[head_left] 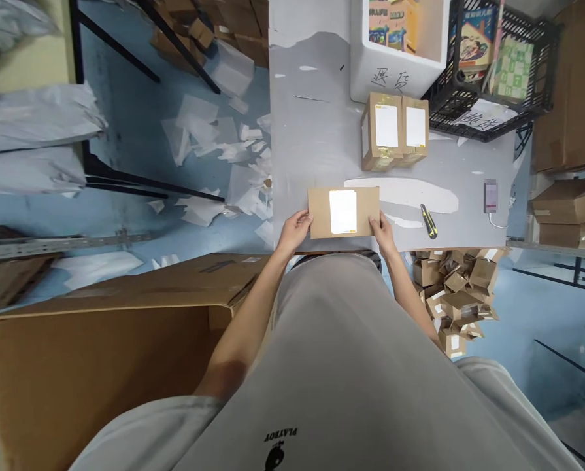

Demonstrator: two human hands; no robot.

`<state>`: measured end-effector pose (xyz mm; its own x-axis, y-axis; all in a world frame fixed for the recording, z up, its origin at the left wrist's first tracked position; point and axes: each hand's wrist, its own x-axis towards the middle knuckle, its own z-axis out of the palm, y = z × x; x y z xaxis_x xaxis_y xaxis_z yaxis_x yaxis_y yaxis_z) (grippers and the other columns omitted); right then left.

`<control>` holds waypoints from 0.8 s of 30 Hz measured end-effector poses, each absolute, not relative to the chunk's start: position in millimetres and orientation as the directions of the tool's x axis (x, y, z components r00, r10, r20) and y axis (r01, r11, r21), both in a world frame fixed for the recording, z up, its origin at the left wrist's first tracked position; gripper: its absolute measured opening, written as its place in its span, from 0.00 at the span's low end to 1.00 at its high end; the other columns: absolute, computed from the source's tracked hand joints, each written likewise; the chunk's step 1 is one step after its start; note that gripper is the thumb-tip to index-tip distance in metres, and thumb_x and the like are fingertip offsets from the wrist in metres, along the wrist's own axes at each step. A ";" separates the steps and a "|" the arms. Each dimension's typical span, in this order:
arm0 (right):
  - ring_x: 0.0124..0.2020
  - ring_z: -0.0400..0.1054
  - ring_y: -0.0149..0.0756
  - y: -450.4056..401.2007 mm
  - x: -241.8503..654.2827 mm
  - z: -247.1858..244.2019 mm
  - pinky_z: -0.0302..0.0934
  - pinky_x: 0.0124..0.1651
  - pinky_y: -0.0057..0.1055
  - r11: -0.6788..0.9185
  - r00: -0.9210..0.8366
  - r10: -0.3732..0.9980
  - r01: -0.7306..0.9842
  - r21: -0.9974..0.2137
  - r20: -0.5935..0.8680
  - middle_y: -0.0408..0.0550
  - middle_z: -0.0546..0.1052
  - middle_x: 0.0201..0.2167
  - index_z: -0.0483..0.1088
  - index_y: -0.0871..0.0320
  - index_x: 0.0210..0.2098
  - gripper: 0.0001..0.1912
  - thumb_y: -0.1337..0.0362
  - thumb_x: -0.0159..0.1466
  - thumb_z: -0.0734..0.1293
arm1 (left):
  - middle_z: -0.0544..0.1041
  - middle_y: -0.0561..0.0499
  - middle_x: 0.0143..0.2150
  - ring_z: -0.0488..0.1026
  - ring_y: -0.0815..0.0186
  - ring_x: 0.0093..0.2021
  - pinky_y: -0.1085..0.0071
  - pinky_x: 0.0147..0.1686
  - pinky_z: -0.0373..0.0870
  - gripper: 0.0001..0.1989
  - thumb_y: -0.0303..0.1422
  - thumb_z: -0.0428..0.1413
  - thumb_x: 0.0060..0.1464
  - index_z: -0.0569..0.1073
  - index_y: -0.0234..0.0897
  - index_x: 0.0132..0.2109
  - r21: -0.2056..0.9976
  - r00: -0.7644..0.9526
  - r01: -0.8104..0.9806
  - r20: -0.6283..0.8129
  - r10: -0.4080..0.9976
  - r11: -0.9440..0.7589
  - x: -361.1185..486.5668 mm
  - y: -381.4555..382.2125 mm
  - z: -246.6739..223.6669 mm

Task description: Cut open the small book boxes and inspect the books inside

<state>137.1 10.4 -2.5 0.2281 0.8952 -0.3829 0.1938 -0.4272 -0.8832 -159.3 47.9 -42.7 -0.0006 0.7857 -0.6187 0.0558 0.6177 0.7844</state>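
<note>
Between my two hands is a flat brown cardboard box (319, 214) with a white label on its upper face, at the near edge of the grey table. My left hand (296, 229) grips its left end, fingers closed at the edge. At the opposite end, my right hand (382, 230) holds the right edge with the thumb on top. A yellow and black utility knife (428, 222) lies to the right of my right hand. Beyond the box, two taped cardboard boxes (381, 147) with white labels stand side by side.
A white foam bin (399, 75) and a black plastic crate (493, 124) holding books stand at the back right. A phone (491, 196) with a cable lies at the right. A large open carton (100, 366) is at my left; small cartons (456, 304) are piled on the floor at right.
</note>
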 end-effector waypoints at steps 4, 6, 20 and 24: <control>0.70 0.75 0.51 8.7 116.4 -26.2 0.66 0.77 0.50 -0.456 0.203 0.887 0.245 -0.855 -0.415 0.65 0.80 0.69 0.71 0.62 0.72 0.51 0.28 0.68 0.66 | 0.86 0.40 0.60 0.85 0.53 0.55 0.57 0.62 0.80 0.23 0.34 0.60 0.63 0.82 0.33 0.63 0.733 -0.082 0.180 -0.653 0.753 0.656 -171.9 41.5 -44.5; 0.70 0.75 0.51 7.0 114.2 -32.2 0.65 0.77 0.49 -0.439 0.204 0.896 0.273 -0.856 -0.395 0.65 0.80 0.69 0.72 0.61 0.72 0.51 0.26 0.69 0.64 | 0.85 0.40 0.62 0.85 0.52 0.55 0.58 0.62 0.80 0.25 0.34 0.59 0.63 0.81 0.33 0.65 0.726 -0.076 0.253 -0.643 0.762 0.639 -171.6 38.8 -40.0; 0.66 0.77 0.53 5.9 203.9 -46.6 0.67 0.74 0.52 -0.506 0.452 0.825 0.325 -0.799 -0.339 0.72 0.82 0.65 0.77 0.64 0.61 0.43 0.31 0.67 0.66 | 0.72 0.36 0.78 0.74 0.45 0.75 0.51 0.75 0.71 0.26 0.37 0.53 0.75 0.73 0.36 0.75 0.740 0.473 0.635 -0.148 0.868 -0.220 -77.5 8.3 84.4; 0.64 0.76 0.53 5.9 218.2 -46.3 0.67 0.73 0.55 -0.485 0.450 0.840 0.369 -0.793 -0.304 0.68 0.85 0.59 0.78 0.63 0.57 0.36 0.37 0.71 0.63 | 0.65 0.30 0.82 0.73 0.41 0.77 0.49 0.71 0.78 0.24 0.31 0.55 0.74 0.76 0.34 0.72 0.684 0.653 0.601 -0.123 0.747 -0.413 -30.1 0.8 97.4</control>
